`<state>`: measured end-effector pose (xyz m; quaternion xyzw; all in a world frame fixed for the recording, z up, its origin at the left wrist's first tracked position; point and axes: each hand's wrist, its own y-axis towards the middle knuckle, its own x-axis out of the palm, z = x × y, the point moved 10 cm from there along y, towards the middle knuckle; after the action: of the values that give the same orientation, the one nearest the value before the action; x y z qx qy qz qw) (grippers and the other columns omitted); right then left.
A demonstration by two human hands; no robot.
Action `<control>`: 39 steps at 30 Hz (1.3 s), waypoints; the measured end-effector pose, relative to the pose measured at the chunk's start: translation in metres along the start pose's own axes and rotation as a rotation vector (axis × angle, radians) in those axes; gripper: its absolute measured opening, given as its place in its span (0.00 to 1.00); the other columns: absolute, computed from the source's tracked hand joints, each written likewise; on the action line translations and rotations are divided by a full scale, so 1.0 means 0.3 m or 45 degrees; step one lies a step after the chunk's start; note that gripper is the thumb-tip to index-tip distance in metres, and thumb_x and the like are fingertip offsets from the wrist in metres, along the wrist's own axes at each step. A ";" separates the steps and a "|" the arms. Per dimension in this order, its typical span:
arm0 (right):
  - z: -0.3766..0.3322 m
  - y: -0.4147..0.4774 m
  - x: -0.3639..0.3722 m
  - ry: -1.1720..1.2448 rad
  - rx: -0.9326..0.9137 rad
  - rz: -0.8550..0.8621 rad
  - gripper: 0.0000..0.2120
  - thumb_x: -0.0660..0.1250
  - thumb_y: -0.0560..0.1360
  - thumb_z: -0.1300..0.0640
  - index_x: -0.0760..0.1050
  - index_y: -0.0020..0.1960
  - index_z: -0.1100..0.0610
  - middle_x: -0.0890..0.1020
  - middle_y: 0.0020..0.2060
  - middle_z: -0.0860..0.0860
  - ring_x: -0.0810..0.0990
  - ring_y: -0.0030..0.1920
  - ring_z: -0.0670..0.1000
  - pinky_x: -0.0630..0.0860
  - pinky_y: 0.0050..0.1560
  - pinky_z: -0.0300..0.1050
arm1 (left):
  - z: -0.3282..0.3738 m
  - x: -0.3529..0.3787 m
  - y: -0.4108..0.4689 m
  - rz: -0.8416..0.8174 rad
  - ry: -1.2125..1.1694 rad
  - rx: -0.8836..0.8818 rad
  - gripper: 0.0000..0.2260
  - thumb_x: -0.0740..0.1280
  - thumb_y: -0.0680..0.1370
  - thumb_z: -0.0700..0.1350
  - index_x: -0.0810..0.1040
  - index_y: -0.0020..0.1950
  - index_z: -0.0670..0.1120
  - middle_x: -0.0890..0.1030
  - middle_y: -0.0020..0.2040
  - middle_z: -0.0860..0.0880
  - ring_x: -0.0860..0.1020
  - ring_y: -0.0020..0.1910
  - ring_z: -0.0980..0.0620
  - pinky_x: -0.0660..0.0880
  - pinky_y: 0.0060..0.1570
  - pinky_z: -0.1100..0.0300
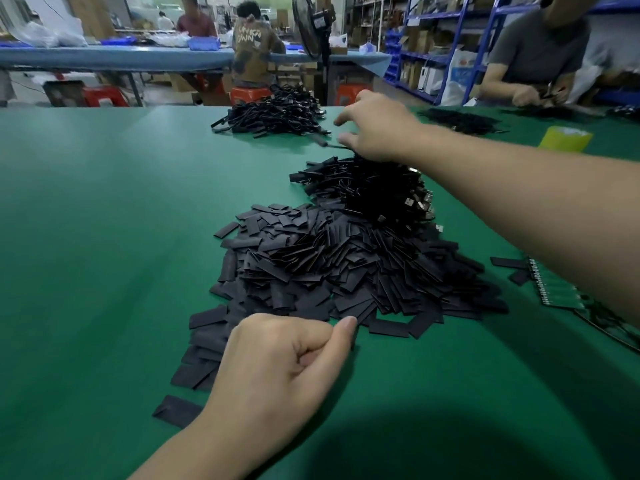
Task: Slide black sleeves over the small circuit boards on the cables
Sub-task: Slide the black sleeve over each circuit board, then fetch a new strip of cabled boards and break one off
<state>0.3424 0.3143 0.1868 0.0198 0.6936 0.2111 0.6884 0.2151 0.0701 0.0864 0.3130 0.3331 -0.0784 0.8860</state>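
Surface: green mat (104,237) covers the whole bench.
Black sleeves (346,268): big loose heap at centre, strays trailing out to 7 o'clock.
Cables (367,185): heap touching the sleeve heap on its 1 o'clock side, metal plugs showing on its right edge. Second cable heap (277,114) at 12, at the far edge of the bench. Third, flatter heap (460,121) at 1.
Circuit board panel (554,289): green strip at 4, partly under the right forearm.
Tape roll (564,138), yellow-green, at 2.
Left hand (277,362): at 6, resting on stray sleeves, fingers curled in, thumb stretched forward to the heap's near edge. Can't tell if it holds a sleeve.
Right hand (377,128): at 12–1, on top of the near cable heap, fingers loosely apart, blurred. One cable end sticks out at the fingertips; grip can't be told.
Room: workshop. Person in grey shirt (536,46) seated at 2, hands on black parts. Blue shelving (446,36) with boxes at 1. Standing fan (308,26) at 12. Blue-topped table (104,57) at 10–11, people at it, red stools (247,93) beneath.
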 end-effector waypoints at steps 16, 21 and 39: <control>0.216 -0.715 0.062 0.326 0.181 0.416 0.05 0.68 0.80 0.52 0.81 0.54 0.51 0.74 0.50 0.45 0.73 0.58 0.50 0.68 0.61 0.51 | 0.049 0.041 0.024 -0.111 0.098 0.027 0.20 0.54 0.83 0.51 0.84 0.42 0.55 0.81 0.49 0.65 0.75 0.59 0.57 0.67 0.59 0.57; 0.475 -0.743 0.026 0.103 0.607 0.348 0.10 0.67 0.80 0.50 0.81 0.57 0.52 0.77 0.56 0.55 0.72 0.63 0.58 0.67 0.63 0.57 | 0.185 0.111 0.128 -0.212 0.269 0.236 0.19 0.54 0.83 0.48 0.78 0.36 0.54 0.79 0.47 0.64 0.72 0.57 0.61 0.61 0.61 0.61; 0.625 -0.845 0.061 -0.149 0.820 -0.243 0.20 0.72 0.73 0.49 0.71 0.60 0.55 0.79 0.48 0.57 0.78 0.47 0.61 0.74 0.42 0.51 | 0.186 0.331 0.230 -0.310 0.254 0.094 0.22 0.54 0.81 0.47 0.81 0.34 0.47 0.81 0.45 0.61 0.71 0.53 0.61 0.57 0.65 0.60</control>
<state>0.5888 0.1393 0.0952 0.1835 0.6826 -0.0857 0.7022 0.3453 0.0976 0.0901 0.3090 0.4517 -0.1661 0.8203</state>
